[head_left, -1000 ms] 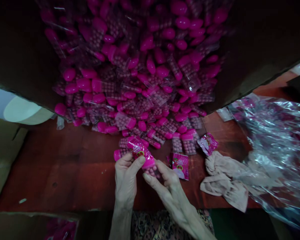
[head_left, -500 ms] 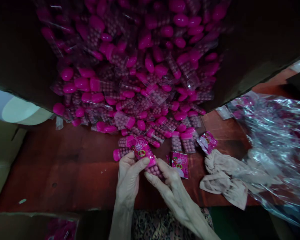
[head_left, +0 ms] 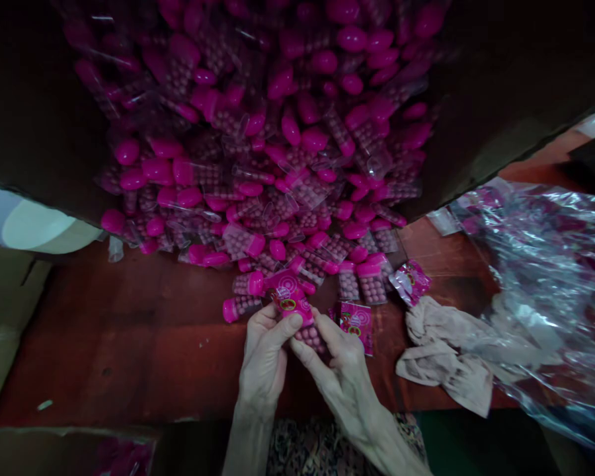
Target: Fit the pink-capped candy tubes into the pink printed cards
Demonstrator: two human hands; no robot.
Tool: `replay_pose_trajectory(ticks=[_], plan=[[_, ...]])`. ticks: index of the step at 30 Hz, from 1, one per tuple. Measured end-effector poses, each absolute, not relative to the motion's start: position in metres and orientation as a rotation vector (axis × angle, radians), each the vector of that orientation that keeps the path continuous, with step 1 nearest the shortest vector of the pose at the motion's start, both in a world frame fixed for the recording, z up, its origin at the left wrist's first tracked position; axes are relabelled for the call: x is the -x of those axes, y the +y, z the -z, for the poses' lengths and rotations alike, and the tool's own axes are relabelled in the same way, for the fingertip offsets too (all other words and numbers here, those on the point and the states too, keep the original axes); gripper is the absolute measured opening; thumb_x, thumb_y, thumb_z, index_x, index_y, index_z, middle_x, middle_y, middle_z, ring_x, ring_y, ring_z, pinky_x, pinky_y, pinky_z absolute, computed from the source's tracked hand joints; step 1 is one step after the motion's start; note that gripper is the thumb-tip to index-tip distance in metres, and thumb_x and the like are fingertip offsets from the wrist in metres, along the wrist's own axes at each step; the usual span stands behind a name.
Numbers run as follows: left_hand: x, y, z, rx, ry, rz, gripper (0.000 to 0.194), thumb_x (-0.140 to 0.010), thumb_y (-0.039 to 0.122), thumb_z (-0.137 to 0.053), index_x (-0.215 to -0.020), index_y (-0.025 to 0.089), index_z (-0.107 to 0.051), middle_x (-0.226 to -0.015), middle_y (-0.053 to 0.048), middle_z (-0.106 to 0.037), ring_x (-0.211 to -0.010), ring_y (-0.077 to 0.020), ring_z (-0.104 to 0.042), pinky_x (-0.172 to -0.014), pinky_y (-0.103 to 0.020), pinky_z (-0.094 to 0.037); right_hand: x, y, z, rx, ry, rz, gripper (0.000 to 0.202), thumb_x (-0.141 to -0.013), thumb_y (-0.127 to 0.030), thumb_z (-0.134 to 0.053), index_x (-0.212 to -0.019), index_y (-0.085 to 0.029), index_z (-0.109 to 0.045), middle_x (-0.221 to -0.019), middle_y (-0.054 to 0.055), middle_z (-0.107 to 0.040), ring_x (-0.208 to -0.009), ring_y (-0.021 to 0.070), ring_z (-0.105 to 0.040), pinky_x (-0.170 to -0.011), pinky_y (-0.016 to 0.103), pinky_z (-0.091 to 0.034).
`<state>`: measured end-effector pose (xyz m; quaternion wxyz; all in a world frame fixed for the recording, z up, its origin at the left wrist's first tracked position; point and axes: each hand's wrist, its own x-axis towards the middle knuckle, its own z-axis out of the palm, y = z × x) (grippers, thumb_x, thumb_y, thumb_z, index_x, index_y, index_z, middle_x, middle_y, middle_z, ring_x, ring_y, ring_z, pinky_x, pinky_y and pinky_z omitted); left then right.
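A pink printed wrapper [head_left: 291, 297] is pinched between the thumb and fingers of my left hand [head_left: 265, 354]. My right hand [head_left: 344, 363] grips a small clear container of pink balls [head_left: 311, 338], whose upper end meets the wrapper's lower edge. Whether that end sits inside the wrapper, I cannot tell. Just beyond the left fingers lie two similar pink-capped containers [head_left: 242, 307]. To the right of the right fingers, a flat pink wrapper [head_left: 357, 324] rests on the red tabletop [head_left: 143, 344].
A large heap of pink-capped containers [head_left: 258, 165] spills from a dark box [head_left: 476, 86] onto the table. On the right are a crumpled cloth [head_left: 449, 350], another pink packet [head_left: 410, 282] and clear plastic bags [head_left: 545, 284]. An open carton [head_left: 69, 449] stands at the lower left.
Both hands have shifted slightly right with the wrapper and container, which stay together in the same grip. The view has also moved a little.
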<state>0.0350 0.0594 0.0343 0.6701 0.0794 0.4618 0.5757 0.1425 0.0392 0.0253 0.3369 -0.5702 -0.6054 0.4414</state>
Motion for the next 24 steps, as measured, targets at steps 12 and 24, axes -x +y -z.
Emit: replay_pose_trajectory(ticks=[12, 24], plan=[[-0.035, 0.051, -0.032, -0.100, 1.041, -1.219, 0.017, -0.059, 0.022, -0.077, -0.073, 0.014, -0.071, -0.064, -0.005, -0.069, -0.062, -0.0143, -0.063, -0.067, -0.026, -0.049, -0.146, 0.038, -0.029, 1.425, -1.394, -1.303, 0.062, -0.080, -0.029, -0.062, -0.135, -0.018, -0.038, -0.087, 0.005, -0.069, -0.074, 0.0187, -0.066, -0.070, 0.034, -0.055], [-0.038, 0.041, -0.033, -0.189, 1.128, -1.297, 0.012, -0.069, 0.023, -0.070, -0.077, 0.014, -0.072, -0.067, -0.004, -0.070, -0.059, -0.0121, -0.060, -0.063, -0.024, -0.049, -0.141, 0.044, -0.025, 1.281, -0.995, -1.729, 0.066, -0.074, -0.031, -0.068, -0.133, -0.017, -0.039, -0.104, 0.008, -0.066, -0.092, 0.0205, -0.063, -0.084, 0.035, -0.051]])
